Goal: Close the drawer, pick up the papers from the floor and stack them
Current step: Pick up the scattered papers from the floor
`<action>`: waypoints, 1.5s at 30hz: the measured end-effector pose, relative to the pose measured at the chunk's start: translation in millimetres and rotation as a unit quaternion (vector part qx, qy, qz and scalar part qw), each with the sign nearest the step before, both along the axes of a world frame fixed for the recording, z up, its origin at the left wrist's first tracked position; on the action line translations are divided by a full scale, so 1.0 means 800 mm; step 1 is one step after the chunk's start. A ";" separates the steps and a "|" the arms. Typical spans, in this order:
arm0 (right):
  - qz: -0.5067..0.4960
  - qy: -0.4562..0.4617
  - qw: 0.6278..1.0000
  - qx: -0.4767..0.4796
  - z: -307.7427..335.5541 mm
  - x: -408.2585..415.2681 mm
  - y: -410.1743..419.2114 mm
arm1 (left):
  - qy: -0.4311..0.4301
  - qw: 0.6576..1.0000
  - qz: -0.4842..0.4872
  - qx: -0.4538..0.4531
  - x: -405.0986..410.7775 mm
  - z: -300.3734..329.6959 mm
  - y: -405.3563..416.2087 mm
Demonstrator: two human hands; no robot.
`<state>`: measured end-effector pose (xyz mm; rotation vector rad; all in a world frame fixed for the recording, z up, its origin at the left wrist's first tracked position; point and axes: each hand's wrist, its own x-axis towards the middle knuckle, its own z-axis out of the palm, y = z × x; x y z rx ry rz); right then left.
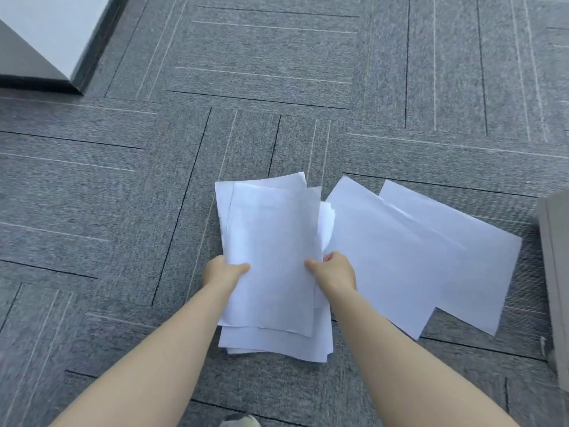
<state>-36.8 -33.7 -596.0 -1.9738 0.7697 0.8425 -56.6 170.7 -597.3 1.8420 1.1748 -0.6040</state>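
Note:
A loose stack of white papers (272,251) is held over the grey carpet in the middle of the head view. My left hand (223,271) grips its left edge, thumb on top. My right hand (334,271) grips the right edge the same way. The sheets in the stack are uneven, with corners sticking out at the top and bottom. Two more white sheets (425,257) lie flat on the carpet just to the right, overlapping each other. A grey cabinet side (554,272) shows at the right edge; the drawer front itself is not visible.
Grey carpet tiles (123,211) with thin line patterns cover the floor. A white wall corner with a dark baseboard (61,57) stands at the far left. A shoe tip (240,422) shows at the bottom edge.

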 end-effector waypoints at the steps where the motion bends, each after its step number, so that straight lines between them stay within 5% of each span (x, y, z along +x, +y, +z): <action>1: -0.017 -0.016 0.999 0.021 0.003 -0.001 -0.001 | -0.016 0.999 0.021 -0.034 -0.002 0.006 -0.007; 5: -0.010 -0.107 0.994 0.027 0.028 0.032 -0.045 | -0.085 0.973 0.097 -0.190 0.004 0.029 -0.049; 9: 0.176 -0.150 0.959 -0.166 0.032 0.097 -0.131 | 0.003 0.962 0.109 -0.252 0.019 0.028 -0.136; 17: 0.227 -0.017 0.944 -0.240 0.005 0.134 -0.186 | 0.010 0.959 0.220 -0.176 0.029 -0.003 -0.223; 22: 0.358 -0.087 0.877 -0.309 0.005 0.156 -0.211 | 0.019 0.948 0.206 -0.242 0.038 -0.002 -0.255; 28: 0.288 -0.068 0.905 -0.307 -0.004 0.177 -0.266 | 0.056 0.932 0.246 -0.262 0.048 0.002 -0.331; 32: 0.314 -0.018 0.895 -0.316 0.000 0.170 -0.266 | 0.042 0.943 0.275 -0.182 0.046 -0.005 -0.342; 36: 0.343 -0.068 0.907 -0.237 0.016 0.145 -0.263 | 0.055 0.962 0.250 -0.095 0.041 -0.008 -0.325; 43: 0.286 -0.166 0.935 -0.129 0.134 0.087 -0.229 | 0.001 0.923 0.271 -0.272 0.016 0.037 -0.249; 45: 0.261 -0.183 0.946 -0.057 0.179 0.068 -0.214 | 0.006 0.869 0.339 -0.360 0.011 0.063 -0.225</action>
